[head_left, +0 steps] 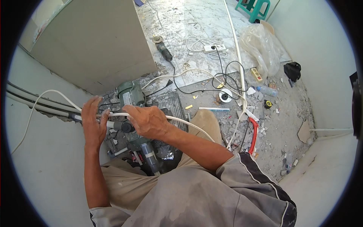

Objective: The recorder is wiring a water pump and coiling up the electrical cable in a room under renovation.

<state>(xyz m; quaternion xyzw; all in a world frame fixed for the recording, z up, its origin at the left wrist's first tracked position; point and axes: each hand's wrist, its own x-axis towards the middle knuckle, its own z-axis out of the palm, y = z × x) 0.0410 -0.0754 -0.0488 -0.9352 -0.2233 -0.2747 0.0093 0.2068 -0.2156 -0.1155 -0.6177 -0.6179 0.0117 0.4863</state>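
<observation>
A white cable (193,125) runs across in front of me, over a green electric water pump (130,94). My right hand (149,122) is closed round the cable, thumb and fingers pinching it above the pump's pipe fitting. My left hand (92,123) is raised at the left wall, its fingers stretched up and the thumb apart. The cable passes by that palm, and whether the hand touches it is partly hidden. Beyond the left hand the cable arches up and droops along the wall. Grey pipes (150,154) join the pump below.
Conduits (43,103) lie in a groove in the left wall. Rubble covers the floor, with a hacksaw (253,135), tape measure (268,104), cable spool (225,95) and plastic bottle (267,90). Farther off are an angle grinder (163,50), power strip (214,48), plastic bag (261,47) and green stool (254,9).
</observation>
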